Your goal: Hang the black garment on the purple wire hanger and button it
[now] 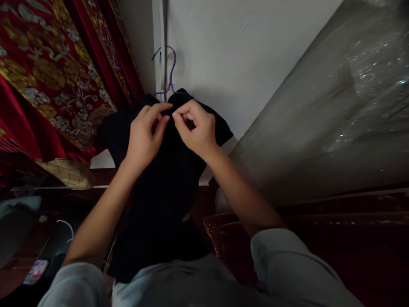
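Observation:
A black short-sleeved garment (159, 170) hangs in front of me on a purple hanger (173, 70). At the upper front of the garment, just below its neck, both hands are close together. My left hand (147, 132) has its thumb and index finger apart, with dark cloth showing between them; its other fingers are curled and partly hidden. Beside it, my right hand (197, 128) is closed, thumb and index fingertips pressed together. Whatever lies in that pinch is too small and dark to make out.
Red cloth with gold and silver embroidery (47, 72) hangs at the left. A white wall (230, 42) stands behind the garment. Grey plastic-like sheeting (335, 115) slopes along the right, above a dark red surface (335, 251). Dark items lie low at left, near a white curved hook (68, 226).

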Action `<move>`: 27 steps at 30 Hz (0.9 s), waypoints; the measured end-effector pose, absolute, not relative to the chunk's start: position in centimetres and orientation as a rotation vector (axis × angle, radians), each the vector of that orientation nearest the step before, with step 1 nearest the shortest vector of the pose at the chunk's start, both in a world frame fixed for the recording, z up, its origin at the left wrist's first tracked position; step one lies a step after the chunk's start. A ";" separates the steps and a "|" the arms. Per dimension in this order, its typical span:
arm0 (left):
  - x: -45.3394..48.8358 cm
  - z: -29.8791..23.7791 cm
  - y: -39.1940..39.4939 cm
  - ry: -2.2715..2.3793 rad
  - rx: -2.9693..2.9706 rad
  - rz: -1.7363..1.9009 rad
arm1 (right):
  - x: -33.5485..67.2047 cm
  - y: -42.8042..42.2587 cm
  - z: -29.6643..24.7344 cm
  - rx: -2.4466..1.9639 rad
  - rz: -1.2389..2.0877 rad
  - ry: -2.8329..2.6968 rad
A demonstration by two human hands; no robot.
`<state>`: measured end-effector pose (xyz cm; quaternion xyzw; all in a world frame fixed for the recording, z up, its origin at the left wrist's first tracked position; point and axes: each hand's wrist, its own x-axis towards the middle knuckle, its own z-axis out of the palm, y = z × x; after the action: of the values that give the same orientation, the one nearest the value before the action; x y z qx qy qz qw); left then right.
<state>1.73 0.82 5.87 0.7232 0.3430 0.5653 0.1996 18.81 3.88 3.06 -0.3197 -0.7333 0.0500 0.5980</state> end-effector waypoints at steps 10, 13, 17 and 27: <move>2.3 7.2 3.9 1.009 2.437 1.592 | 19.6 7.4 2.0 -0.593 -0.199 -1.829; 0.5 8.9 6.4 1.096 2.392 1.755 | 19.0 7.9 -0.1 -0.541 -0.360 -1.980; -6.3 10.0 11.4 1.415 2.253 1.958 | 18.0 6.5 -4.0 -0.489 -0.358 -2.171; -17.9 -3.6 9.8 1.880 2.332 0.852 | 17.0 4.3 -6.0 -0.484 0.127 -2.001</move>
<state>-17.95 9.84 -3.57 0.7487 0.6037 0.2736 0.0134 17.02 4.28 -6.01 -0.2013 -0.8324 0.0529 0.5135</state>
